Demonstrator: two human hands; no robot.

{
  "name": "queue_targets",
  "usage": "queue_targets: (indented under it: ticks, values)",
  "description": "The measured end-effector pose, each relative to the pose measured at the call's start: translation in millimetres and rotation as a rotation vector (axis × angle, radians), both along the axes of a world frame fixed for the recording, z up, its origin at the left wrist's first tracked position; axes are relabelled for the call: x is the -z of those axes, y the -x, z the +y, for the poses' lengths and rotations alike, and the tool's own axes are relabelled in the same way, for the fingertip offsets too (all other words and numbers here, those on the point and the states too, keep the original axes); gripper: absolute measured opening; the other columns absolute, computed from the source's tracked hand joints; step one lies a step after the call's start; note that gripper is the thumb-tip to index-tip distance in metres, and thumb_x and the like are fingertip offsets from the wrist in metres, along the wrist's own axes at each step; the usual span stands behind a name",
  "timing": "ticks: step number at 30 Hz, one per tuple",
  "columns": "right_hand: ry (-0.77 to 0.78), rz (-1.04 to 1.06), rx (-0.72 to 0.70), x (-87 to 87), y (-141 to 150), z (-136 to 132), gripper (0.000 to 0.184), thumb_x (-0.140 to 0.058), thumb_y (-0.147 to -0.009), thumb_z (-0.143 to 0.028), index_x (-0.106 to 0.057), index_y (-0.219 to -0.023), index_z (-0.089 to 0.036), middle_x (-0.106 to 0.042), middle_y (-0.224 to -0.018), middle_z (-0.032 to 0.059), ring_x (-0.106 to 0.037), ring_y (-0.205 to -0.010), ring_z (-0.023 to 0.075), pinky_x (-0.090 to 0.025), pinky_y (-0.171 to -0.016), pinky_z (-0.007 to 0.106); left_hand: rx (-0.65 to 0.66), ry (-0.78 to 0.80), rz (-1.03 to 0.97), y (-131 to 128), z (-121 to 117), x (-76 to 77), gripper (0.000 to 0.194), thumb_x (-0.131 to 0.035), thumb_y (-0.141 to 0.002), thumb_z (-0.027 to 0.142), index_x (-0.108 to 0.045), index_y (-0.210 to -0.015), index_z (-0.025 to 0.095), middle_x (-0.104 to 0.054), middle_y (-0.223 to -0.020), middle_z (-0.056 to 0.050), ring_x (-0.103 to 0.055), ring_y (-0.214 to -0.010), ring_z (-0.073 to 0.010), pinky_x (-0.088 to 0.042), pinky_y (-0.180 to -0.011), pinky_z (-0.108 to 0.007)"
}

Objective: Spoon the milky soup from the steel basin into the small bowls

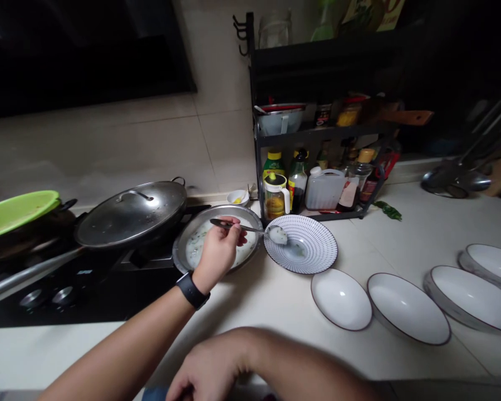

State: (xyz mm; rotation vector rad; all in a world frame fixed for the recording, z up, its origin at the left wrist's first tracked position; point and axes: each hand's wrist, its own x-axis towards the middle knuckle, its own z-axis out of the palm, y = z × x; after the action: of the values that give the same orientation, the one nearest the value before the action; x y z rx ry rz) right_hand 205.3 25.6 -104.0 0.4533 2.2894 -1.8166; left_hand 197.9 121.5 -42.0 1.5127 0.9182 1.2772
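My left hand, with a dark watch on its wrist, is closed around the handle of a metal spoon. A white, wet-looking scoop of food sits in the spoon's bowl, above the left side of a blue-and-white patterned bowl. A little cloudy liquid lies in the bottom of that bowl. Under my left hand stands a round metal pan of white, soupy food with dark green bits. My right hand hangs bent at the counter's front edge; its fingers are mostly cut off by the frame.
Several white bowls stand along the counter to the right. On the left, a lidded wok and a pot under a green basin sit on the black stove. Behind, a black rack holds bottles, with a small white dish beside it.
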Motion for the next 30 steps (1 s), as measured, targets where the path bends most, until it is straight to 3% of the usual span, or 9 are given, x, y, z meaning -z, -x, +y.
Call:
queue_targets:
  ticks: [3, 9, 13, 16, 19, 23, 26, 30]
  values:
    - [0.026, 0.000, -0.006, -1.1, -0.6, 0.8, 0.025, -0.069, -0.074, -0.009, -0.067, -0.095, -0.022, -0.063, -0.079, -0.0096, -0.062, -0.077, 0.0087, -0.046, -0.072, 0.013, 0.042, -0.144, 0.188, -6.7, -9.0, 6.0, 0.022, -0.062, -0.095, 0.039, -0.062, -0.101, 0.018, -0.069, -0.077, -0.004, -0.068, -0.064, -0.0184, -0.054, -0.061, -0.030]
    - [0.062, 0.000, 0.031, -5.1, -1.3, 0.9, 0.025, -0.072, -0.072, -0.005, -0.065, -0.088, -0.022, -0.063, -0.072, -0.0121, -0.061, -0.072, 0.0076, -0.044, -0.072, 0.013, 0.219, -0.656, 0.591, -1.4, -25.8, 4.0, 0.020, -0.055, -0.097, 0.021, -0.069, -0.111, 0.020, -0.076, -0.096, -0.010, -0.072, -0.085, -0.0221, -0.057, -0.080, -0.034]
    - [0.071, -0.015, 0.038, -10.4, -2.1, 0.2, 0.025, -0.074, -0.071, -0.003, -0.066, -0.084, -0.022, -0.063, -0.069, -0.0124, -0.062, -0.070, 0.0078, -0.045, -0.072, 0.014, 0.315, -0.788, 0.684, 6.4, -28.6, 5.5, 0.027, -0.053, -0.095, 0.018, -0.071, -0.115, 0.020, -0.075, -0.089, -0.012, -0.070, -0.081, -0.0234, -0.057, -0.075, -0.036]
    - [0.046, -0.016, 0.037, -13.7, -2.8, 0.2, 0.023, -0.076, -0.072, -0.005, -0.067, -0.085, -0.022, -0.063, -0.069, -0.0126, -0.061, -0.069, 0.0074, -0.045, -0.070, 0.013, 0.248, -0.708, 0.621, 13.2, -30.9, 7.0, 0.022, -0.057, -0.095, 0.022, -0.072, -0.111, 0.021, -0.076, -0.093, -0.012, -0.072, -0.085, -0.0246, -0.059, -0.080, -0.038]
    - [0.027, -0.023, 0.035, -14.4, -3.1, 0.6, 0.022, -0.076, -0.073, -0.006, -0.067, -0.086, -0.021, -0.063, -0.069, -0.0127, -0.061, -0.068, 0.0073, -0.045, -0.069, 0.013, 0.088, -0.475, 0.429, 20.7, -31.9, 5.2, 0.018, -0.064, -0.095, 0.030, -0.071, -0.109, 0.021, -0.077, -0.097, -0.011, -0.075, -0.086, -0.0245, -0.060, -0.081, -0.037]
    - [0.020, -0.017, 0.025, -10.8, -3.6, 0.6, 0.022, -0.076, -0.073, -0.009, -0.068, -0.089, -0.021, -0.064, -0.070, -0.0124, -0.062, -0.070, 0.0082, -0.046, -0.067, 0.014, -0.131, -0.177, 0.148, 37.1, -21.1, -0.7, 0.032, -0.071, -0.091, 0.047, -0.069, -0.101, 0.017, -0.074, -0.092, -0.009, -0.075, -0.075, -0.0229, -0.060, -0.070, -0.034]
    - [0.032, -0.014, 0.027, -5.9, -3.4, 0.1, 0.022, -0.076, -0.074, -0.009, -0.068, -0.090, -0.021, -0.063, -0.072, -0.0119, -0.061, -0.070, 0.0077, -0.046, -0.067, 0.013, -0.239, -0.125, 0.096, 56.6, -4.8, 0.5, 0.038, -0.071, -0.089, 0.052, -0.068, -0.098, 0.015, -0.074, -0.093, -0.009, -0.075, -0.074, -0.0225, -0.061, -0.070, -0.034]
    - [0.072, -0.003, 0.035, -0.8, -2.3, -0.7, 0.023, -0.077, -0.074, -0.010, -0.069, -0.092, -0.022, -0.064, -0.075, -0.0112, -0.061, -0.071, 0.0069, -0.046, -0.067, 0.012, -0.313, -0.107, 0.143, 80.8, 10.8, 11.2, 0.039, -0.070, -0.089, 0.051, -0.066, -0.104, 0.015, -0.072, -0.078, -0.006, -0.074, -0.071, -0.0228, -0.060, -0.068, -0.034]
